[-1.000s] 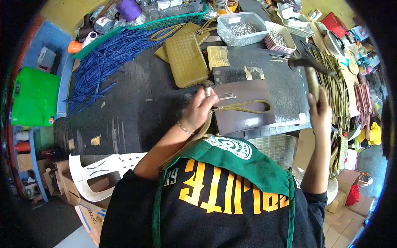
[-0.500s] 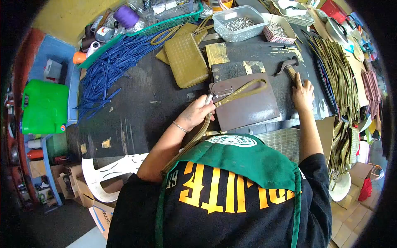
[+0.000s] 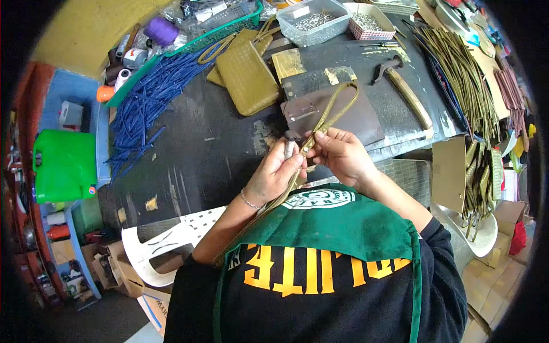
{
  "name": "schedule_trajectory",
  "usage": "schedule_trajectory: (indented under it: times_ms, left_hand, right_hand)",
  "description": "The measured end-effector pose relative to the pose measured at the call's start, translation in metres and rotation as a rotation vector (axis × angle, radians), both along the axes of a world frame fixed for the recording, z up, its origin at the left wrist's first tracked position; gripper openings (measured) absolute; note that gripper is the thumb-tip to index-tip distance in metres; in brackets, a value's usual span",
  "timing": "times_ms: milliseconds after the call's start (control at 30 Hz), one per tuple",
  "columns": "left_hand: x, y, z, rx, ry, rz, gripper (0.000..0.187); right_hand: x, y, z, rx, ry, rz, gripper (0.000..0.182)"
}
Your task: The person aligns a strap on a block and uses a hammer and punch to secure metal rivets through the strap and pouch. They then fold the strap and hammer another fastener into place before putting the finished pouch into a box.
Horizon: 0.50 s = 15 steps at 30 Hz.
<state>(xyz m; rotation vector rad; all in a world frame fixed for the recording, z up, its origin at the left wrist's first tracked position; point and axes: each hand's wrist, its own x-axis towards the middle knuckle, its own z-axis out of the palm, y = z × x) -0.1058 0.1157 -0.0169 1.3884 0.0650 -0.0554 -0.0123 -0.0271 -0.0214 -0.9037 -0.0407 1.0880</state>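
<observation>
My left hand (image 3: 278, 174) is closed around a short grey-white rod-like tool (image 3: 289, 150) and several narrow olive straps that trail down over my forearm. With thumb and fingers pinched together, my right hand (image 3: 344, 155) grips an olive strap (image 3: 334, 108) just below its loop. The loop stands up over a smooth brown slab (image 3: 366, 120), and a small metal stud shows on the strap between my hands. Right of the slab lies a hammer (image 3: 409, 98) with a wooden handle and dark metal head, touched by neither hand.
Olive woven pouches (image 3: 249, 77) lie on the black table (image 3: 189, 131). Blue strips (image 3: 154, 94) are piled at left, olive strips (image 3: 463, 74) at right. A clear tub (image 3: 314, 35) and a checkered tray (image 3: 372, 33) hold small metal pieces. A white chair (image 3: 143, 251) stands in front.
My right hand has let go of the hammer and moved left to pinch the strap. The looped strap has been lifted off the brown slab and turned more upright.
</observation>
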Motion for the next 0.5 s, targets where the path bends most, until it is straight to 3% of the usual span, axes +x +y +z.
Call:
schedule_trajectory:
  times_ms: [133,300,500]
  left_hand:
    - [-0.008,-0.02,0.005,-0.108,-0.04,0.119,0.005]
    - [-0.009,-0.055,0.007,-0.122,-0.125,0.126,0.009]
    - [0.006,-0.125,0.014,-0.232,-0.042,0.053,0.011]
  right_hand:
    - [-0.007,-0.01,0.001,0.051,-0.027,-0.056,0.016]
    - [-0.01,-0.041,0.015,0.216,-0.286,-0.064,0.021]
    - [0.003,-0.111,0.004,0.319,-0.103,-0.02,0.024]
